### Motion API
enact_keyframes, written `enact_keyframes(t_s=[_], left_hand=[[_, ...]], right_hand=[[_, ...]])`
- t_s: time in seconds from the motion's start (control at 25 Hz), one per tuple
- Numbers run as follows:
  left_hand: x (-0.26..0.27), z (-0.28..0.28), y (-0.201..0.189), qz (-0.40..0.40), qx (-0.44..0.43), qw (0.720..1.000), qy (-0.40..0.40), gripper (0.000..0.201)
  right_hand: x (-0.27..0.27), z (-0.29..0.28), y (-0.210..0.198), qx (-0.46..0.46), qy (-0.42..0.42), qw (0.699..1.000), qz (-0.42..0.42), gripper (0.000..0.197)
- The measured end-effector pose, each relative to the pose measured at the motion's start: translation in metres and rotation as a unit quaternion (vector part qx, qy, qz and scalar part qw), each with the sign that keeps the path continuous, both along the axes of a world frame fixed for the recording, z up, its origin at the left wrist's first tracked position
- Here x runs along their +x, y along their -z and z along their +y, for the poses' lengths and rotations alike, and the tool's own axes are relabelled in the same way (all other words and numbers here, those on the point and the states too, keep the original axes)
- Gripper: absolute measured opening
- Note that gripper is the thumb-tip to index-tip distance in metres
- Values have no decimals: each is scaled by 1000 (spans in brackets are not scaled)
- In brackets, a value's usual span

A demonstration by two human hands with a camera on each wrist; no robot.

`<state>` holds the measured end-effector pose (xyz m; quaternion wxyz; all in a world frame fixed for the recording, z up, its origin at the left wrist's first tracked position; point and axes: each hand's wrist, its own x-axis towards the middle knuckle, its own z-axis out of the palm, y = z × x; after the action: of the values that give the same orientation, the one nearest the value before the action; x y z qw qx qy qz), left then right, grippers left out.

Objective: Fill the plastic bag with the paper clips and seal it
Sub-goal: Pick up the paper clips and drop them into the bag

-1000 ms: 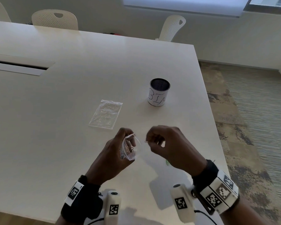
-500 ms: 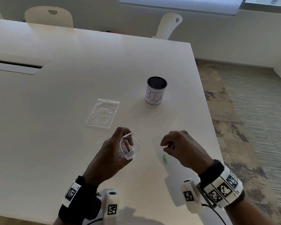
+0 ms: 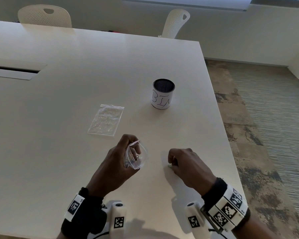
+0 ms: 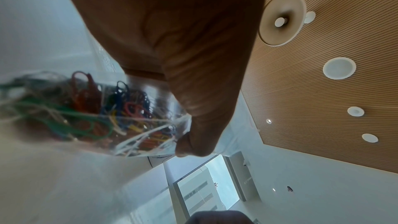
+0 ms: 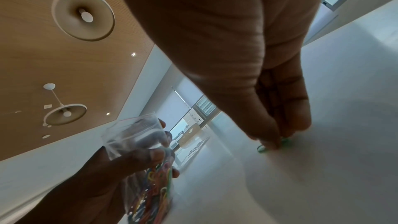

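Item: one green paper clip (image 5: 263,147), flat on the bench (image 3: 76,161), directly beneath our right hand (image 3: 186,165), whose thumb and fingertips (image 5: 271,142) are closed down onto it; we judge the pinch begun, though we cannot tell whether the clip is yet clear of the surface. Its long axis appears to run roughly across the fingertips, only the ends showing on either side. Item: plastic bag (image 3: 136,156), held upright just left of the clip by our left hand (image 3: 117,168), fingers curled round its lower half, mouth open and facing up; a mass of coloured paper clips (image 4: 90,113) fills the bottom. The coming move, in our judgement, turns on this: the bag's mouth lies to the left of and above the clip, near the right hand, which is much the closer to the clip. Hidden or unclear: most of the clip, under the fingers; the bag's seal strip, only a red edge visible. Further out: a second clear bag (image 3: 105,122) lying flat, and a cup (image 3: 163,94) marked in pen, contents not visible.
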<state>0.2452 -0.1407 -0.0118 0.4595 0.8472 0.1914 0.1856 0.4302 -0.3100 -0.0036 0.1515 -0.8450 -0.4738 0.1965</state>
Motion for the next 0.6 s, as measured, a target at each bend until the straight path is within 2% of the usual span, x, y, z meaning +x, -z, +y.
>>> enact_keyframes(t_s=[0.16, 0.28, 0.4, 0.48, 0.6], left_hand=[[0, 0, 0, 0, -2, 1000, 2, 51], [0, 0, -1, -1, -6, 1000, 1, 51], [-1, -1, -1, -6, -5, 1000, -2, 51], [-1, -1, 0, -8, 1, 1000, -4, 52], [-1, -1, 1, -6, -1, 1000, -3, 54]], right_hand=[[-9, 5, 3, -44, 4, 999, 4, 15], [-15, 4, -5, -27, -1, 1000, 10, 10], [-18, 5, -27, 96, 17, 994, 40, 9], [-24, 8, -49, 201, 29, 976, 76, 11], [-43, 19, -73, 256, 1, 960, 112, 10]])
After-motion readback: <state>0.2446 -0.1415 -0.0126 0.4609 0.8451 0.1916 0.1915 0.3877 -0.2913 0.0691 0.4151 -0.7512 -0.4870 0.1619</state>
